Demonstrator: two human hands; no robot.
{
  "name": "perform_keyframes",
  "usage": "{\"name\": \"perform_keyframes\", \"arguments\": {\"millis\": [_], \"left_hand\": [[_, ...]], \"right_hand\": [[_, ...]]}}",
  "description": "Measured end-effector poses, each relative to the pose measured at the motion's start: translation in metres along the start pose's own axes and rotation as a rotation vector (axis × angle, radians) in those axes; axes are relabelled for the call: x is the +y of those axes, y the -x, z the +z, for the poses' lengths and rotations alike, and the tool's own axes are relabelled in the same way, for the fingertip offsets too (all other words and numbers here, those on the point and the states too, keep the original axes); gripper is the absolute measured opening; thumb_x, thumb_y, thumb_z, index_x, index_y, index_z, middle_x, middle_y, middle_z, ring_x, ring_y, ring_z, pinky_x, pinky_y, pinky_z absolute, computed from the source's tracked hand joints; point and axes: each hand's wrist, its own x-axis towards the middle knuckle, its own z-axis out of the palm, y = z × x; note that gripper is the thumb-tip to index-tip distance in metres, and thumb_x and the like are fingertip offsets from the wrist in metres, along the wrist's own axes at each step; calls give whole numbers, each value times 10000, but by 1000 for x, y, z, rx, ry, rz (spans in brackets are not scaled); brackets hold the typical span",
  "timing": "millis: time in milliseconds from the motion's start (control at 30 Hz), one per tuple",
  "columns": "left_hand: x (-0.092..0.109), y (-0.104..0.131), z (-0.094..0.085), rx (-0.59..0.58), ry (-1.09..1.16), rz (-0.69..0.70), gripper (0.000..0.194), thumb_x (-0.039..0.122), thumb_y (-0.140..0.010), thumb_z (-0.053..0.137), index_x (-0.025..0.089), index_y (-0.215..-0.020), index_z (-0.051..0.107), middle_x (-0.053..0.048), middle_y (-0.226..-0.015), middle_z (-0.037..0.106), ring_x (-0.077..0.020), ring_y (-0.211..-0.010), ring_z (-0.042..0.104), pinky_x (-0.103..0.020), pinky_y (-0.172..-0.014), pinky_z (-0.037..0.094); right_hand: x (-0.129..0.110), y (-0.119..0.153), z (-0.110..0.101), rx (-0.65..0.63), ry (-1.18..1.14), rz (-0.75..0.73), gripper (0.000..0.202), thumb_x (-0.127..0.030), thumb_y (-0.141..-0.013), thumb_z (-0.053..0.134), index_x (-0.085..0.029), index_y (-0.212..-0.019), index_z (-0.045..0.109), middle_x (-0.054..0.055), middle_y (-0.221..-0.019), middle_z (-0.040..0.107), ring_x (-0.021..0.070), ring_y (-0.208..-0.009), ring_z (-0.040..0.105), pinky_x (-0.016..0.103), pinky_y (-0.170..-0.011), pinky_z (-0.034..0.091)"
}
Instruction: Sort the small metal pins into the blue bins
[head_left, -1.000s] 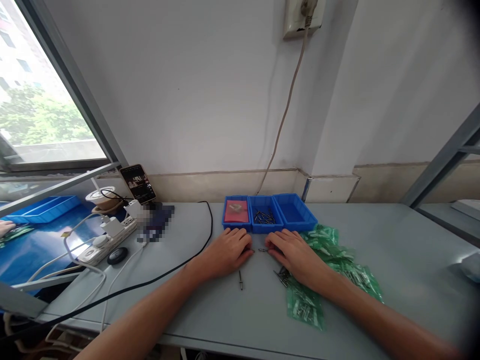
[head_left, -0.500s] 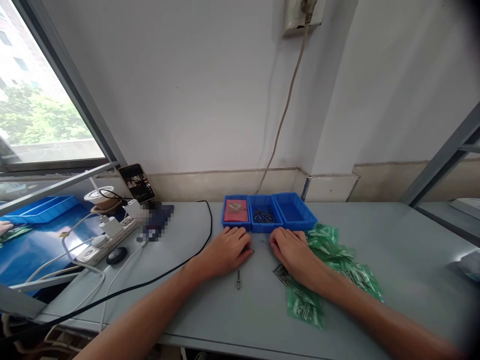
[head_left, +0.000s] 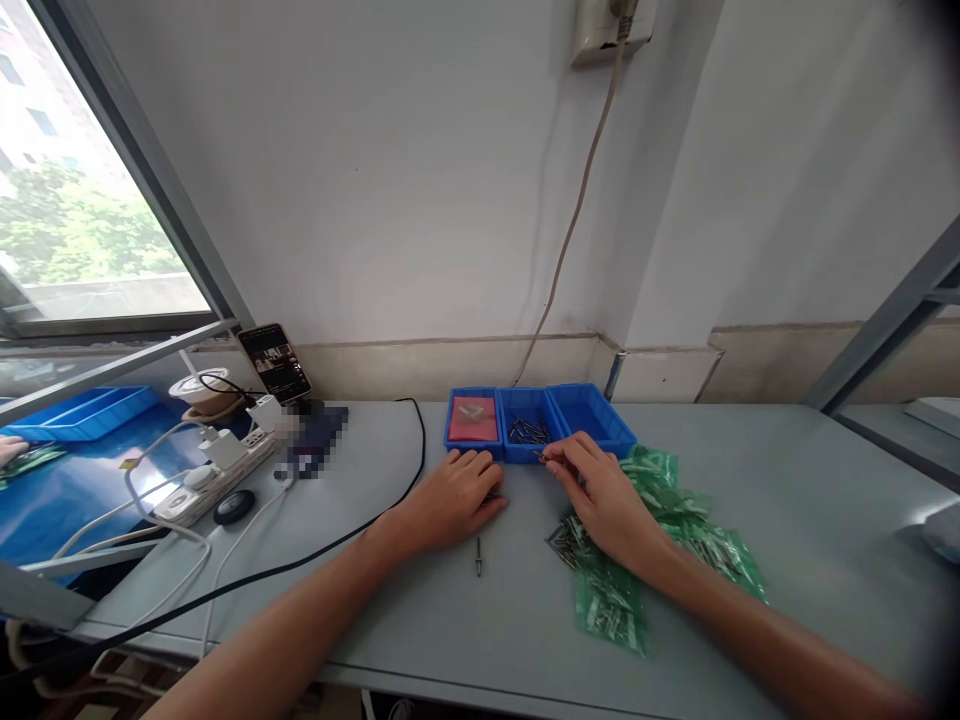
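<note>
My left hand (head_left: 456,497) rests palm down on the grey table, fingers loosely bent and thumb apart. Its fingertips lie by the front of the blue bins, and the space under the palm is hidden. My right hand (head_left: 598,490) is raised a little, thumb and index finger pinched on a small metal rivet whose tip shows at the fingers. Another rivet (head_left: 478,558) lies on the table below my left hand. Beneath my right wrist are loose metal rivets (head_left: 564,542) and a green plastic bag (head_left: 613,612) of them.
Three joined blue bins stand at the wall: one with a red packet (head_left: 472,418), one with dark metal pieces (head_left: 528,431), and a right bin (head_left: 587,420). More green bags (head_left: 705,535) lie right. A black cable (head_left: 300,567), power strip (head_left: 217,490) and phone (head_left: 274,362) are left.
My right hand has lifted and turned, now pinching the small rivet that lay on the table by its fingers. The left hand stays where it was.
</note>
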Motion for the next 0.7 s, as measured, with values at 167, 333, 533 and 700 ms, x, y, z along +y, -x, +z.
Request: {"name": "perform_keyframes", "arguments": {"millis": [167,333,533,700], "left_hand": [[1,0,-2,-2,-5,0,160,355,-1100,579,202,-1057,563,-56,-1065,615,-233,-966,595,-371,-861,434],[2,0,-3,0,-6,0,170,368,-1103,571,204,-1059,569,-61,-1067,611,-237,-954,592,-371,-848,442],[3,0,-3,-6,-14,3,180,378,-1100,583,202,-1069,566,-65,-1077,612,-242,-954,589,-370,-844,437],[3,0,-4,-5,-10,4,214,410,-1095,595,200,-1065,562,-66,-1077,609,-245,-953,593,-369,-847,430]], "right_hand": [[-3,-1,-3,30,-40,15,192,-304,-1099,477,-253,-1066,660,93,-1104,664,268,-946,678,443,-858,542],[-1,-1,-2,36,-53,18,200,-319,-1099,486,-264,-1077,677,86,-1115,663,260,-917,687,425,-802,559],[1,-1,-1,25,-101,30,200,-335,-1102,483,-267,-1079,669,93,-1122,651,268,-925,672,444,-825,555],[0,-2,-2,34,-97,31,207,-335,-1107,477,-266,-1087,671,89,-1121,654,274,-960,666,469,-895,538]]}}
